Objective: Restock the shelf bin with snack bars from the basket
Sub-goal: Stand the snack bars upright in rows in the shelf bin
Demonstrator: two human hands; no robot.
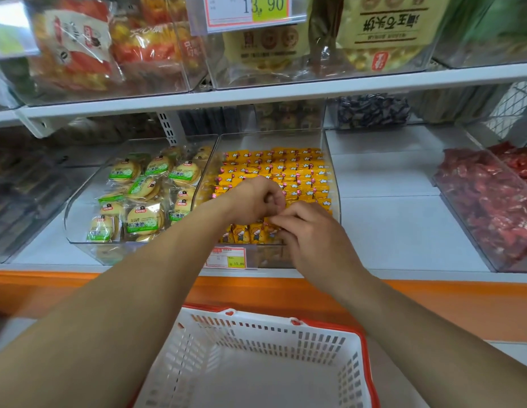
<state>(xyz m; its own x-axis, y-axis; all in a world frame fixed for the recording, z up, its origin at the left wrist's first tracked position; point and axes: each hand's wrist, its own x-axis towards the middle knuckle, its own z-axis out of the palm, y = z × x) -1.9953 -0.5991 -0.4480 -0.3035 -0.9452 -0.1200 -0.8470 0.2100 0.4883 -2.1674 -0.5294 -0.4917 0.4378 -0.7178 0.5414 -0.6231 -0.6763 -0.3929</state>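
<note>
A clear shelf bin (pixel 333 172) in the middle of the shelf is packed with rows of yellow snack bars (pixel 288 169). Both hands reach into its front part. My left hand (pixel 256 201) is curled into a loose fist over the bars. Just below and to the right of it, my right hand (pixel 312 231) has its fingertips down on the upright front row of bars (pixel 244 234); whether either hand pinches a bar is hidden by the fingers. The white basket with a red rim (pixel 285 323) sits below the shelf, and its inside shows no bars.
A clear bin of round green-labelled biscuits (pixel 144 195) stands left of the bar bin. A bin of red-wrapped snacks (pixel 486 201) stands at the far right, with bare white shelf (pixel 386 207) between. An upper shelf (pixel 256 95) with bagged snacks overhangs. An orange ledge (pixel 256 290) fronts the shelf.
</note>
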